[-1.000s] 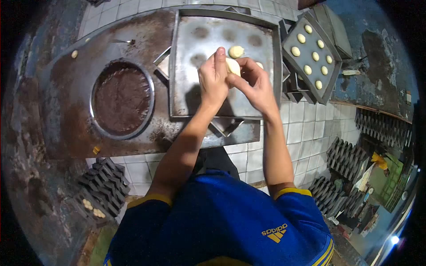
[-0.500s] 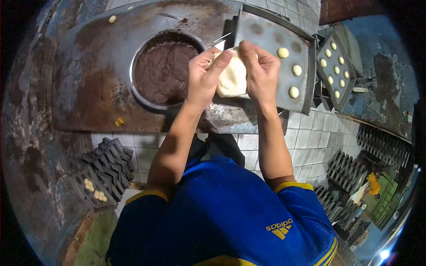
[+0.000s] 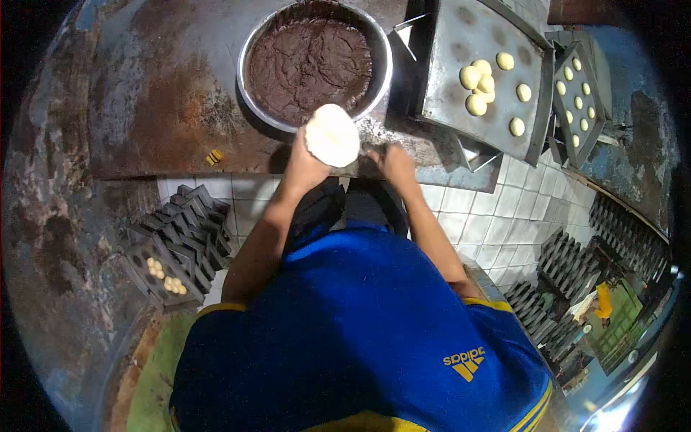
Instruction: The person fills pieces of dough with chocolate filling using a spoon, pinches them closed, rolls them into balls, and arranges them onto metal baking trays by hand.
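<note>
My left hand (image 3: 306, 169) is closed around the edge of a flattened piece of pale dough (image 3: 332, 137), held up at the near rim of the bowl. Dark brown paste (image 3: 309, 68) fills much of this round metal bowl (image 3: 388, 68). Just right of the dough, my right hand (image 3: 396, 165) is closed on the end of a slim dark tool (image 3: 372, 152). Its other end seems hidden by the dough, so the kind is unclear.
To the right, a metal baking tray (image 3: 450, 90) carries several dough balls (image 3: 476, 105). Another tray (image 3: 568, 93) of dough balls stands farther right. A small yellow object (image 3: 214, 157) lies near the worn table's (image 3: 158, 108) front edge. Stacked dark trays (image 3: 187, 230) stand lower left.
Both hands were stretching the dough; now only the left holds it. My right hand has let go, moved away and taken the slim tool. The view has shifted, showing more dough balls.
</note>
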{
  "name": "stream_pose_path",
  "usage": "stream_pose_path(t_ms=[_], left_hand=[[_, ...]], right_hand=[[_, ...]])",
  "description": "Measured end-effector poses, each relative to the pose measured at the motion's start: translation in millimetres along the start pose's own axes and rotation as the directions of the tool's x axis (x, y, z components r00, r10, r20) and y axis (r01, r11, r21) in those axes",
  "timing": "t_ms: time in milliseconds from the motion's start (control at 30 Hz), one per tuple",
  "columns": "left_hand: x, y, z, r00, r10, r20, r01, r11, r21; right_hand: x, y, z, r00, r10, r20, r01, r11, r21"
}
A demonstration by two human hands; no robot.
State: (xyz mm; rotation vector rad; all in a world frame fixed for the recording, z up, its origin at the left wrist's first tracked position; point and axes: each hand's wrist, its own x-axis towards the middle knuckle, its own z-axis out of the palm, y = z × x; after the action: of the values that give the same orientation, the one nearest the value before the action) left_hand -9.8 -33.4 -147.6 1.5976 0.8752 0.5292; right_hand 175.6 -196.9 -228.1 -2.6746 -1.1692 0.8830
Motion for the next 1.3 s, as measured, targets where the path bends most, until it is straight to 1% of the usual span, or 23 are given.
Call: stream_pose_path(t_ms=[67, 133, 167, 233, 267, 300, 333, 367, 433, 467, 600, 633, 700, 733, 833, 867, 1000, 1033, 1100, 1133, 1233, 1267, 1300], left_hand=[[-5, -18, -23, 0.976, -0.123, -0.18, 0.14, 0.987, 0.082], [-17, -94, -53, 0.972, 0.115, -0.205, -0.048, 0.95, 0.309], [-14, -87, -70, 0.969, -0.03, -0.245, 0.062, 0.99, 0.126], [-13, -74, -96, 0.92, -0.246, -0.304, 0.213, 0.967, -0.137], [-14, -67, -106, 0.89, -0.316, -0.327, 0.258, 0.943, -0.21], [-18, -65, -112, 0.889, -0.353, -0.291, 0.218, 0.886, -0.41], [-21, -63, -118, 0.89, -0.38, -0.25, 0.17, 0.788, -0.592], [-20, -64, -123, 0.888, -0.384, -0.254, 0.168, 0.784, -0.598], [-15, -65, -128, 0.858, -0.442, -0.261, 0.321, 0.859, -0.399], [-16, -53, -125, 0.864, -0.414, -0.285, 0.313, 0.887, -0.339], [-19, -71, -126, 0.839, -0.361, -0.408, 0.283, 0.929, -0.239], [-23, -73, -130, 0.906, -0.147, -0.397, 0.196, 0.977, 0.084], [-28, -77, -133, 0.946, 0.049, -0.319, 0.085, 0.916, 0.393], [-28, -76, -134, 0.944, 0.04, -0.326, 0.078, 0.937, 0.341], [-31, -61, -138, 0.942, -0.015, -0.336, 0.091, 0.972, 0.215], [-32, -58, -138, 0.942, -0.036, -0.335, 0.1, 0.979, 0.178], [-31, -53, -134, 0.922, -0.061, -0.382, 0.112, 0.987, 0.113], [-30, -53, -133, 0.922, -0.103, -0.373, 0.133, 0.99, 0.055], [-28, -49, -129, 0.922, -0.147, -0.359, 0.157, 0.988, -0.002], [-27, -45, -128, 0.931, -0.132, -0.341, 0.13, 0.991, -0.028], [-19, -30, -125, 0.94, -0.144, -0.31, 0.16, 0.987, 0.026], [-18, -27, -125, 0.94, -0.173, -0.293, 0.212, 0.972, 0.106], [-18, -28, -126, 0.941, -0.173, -0.29, 0.212, 0.971, 0.109]], right_hand=[[-11, 37, 68, 0.998, -0.06, -0.027, 0.058, 0.997, -0.051], [-16, 56, 105, 0.904, -0.291, -0.313, 0.28, 0.956, -0.082], [-17, 47, 96, 0.906, -0.291, -0.309, 0.281, 0.957, -0.077], [-16, 13, 32, 0.965, -0.199, 0.173, 0.173, 0.973, 0.155], [-12, -8, -4, 0.949, -0.297, 0.111, 0.253, 0.92, 0.3], [-4, -21, -29, 0.947, -0.299, 0.118, 0.254, 0.921, 0.294], [8, -31, -48, 0.916, -0.399, -0.041, 0.397, 0.886, 0.241], [22, -41, -65, 0.847, -0.495, -0.193, 0.526, 0.835, 0.165], [50, -63, -91, 0.839, -0.524, -0.146, 0.524, 0.851, -0.042], [65, -66, -89, 0.807, -0.576, -0.13, 0.544, 0.811, -0.216], [109, -75, -78, 0.674, -0.738, 0.025, 0.674, 0.602, -0.427], [116, -76, -74, 0.67, -0.741, 0.03, 0.679, 0.596, -0.428], [125, -76, -68, 0.654, -0.715, 0.249, 0.725, 0.496, -0.478], [126, -89, -79, 0.719, -0.575, 0.39, 0.694, 0.582, -0.423], [140, -100, -106, 0.71, -0.563, 0.423, 0.701, 0.62, -0.351], [146, -106, -117, 0.737, -0.493, 0.462, 0.65, 0.705, -0.285], [190, -61, -69, 0.652, -0.677, 0.341, 0.737, 0.672, -0.077], [179, -72, -72, 0.651, -0.677, 0.343, 0.738, 0.671, -0.077], [160, -88, -76, 0.737, -0.522, 0.429, 0.673, 0.621, -0.401], [155, -80, -67, 0.659, -0.679, 0.324, 0.752, 0.592, -0.289], [145, -89, -82, 0.635, -0.655, 0.409, 0.771, 0.567, -0.29], [142, -100, -97, 0.705, -0.525, 0.476, 0.696, 0.641, -0.324], [155, -90, -86, 0.706, -0.525, 0.476, 0.695, 0.643, -0.322]])
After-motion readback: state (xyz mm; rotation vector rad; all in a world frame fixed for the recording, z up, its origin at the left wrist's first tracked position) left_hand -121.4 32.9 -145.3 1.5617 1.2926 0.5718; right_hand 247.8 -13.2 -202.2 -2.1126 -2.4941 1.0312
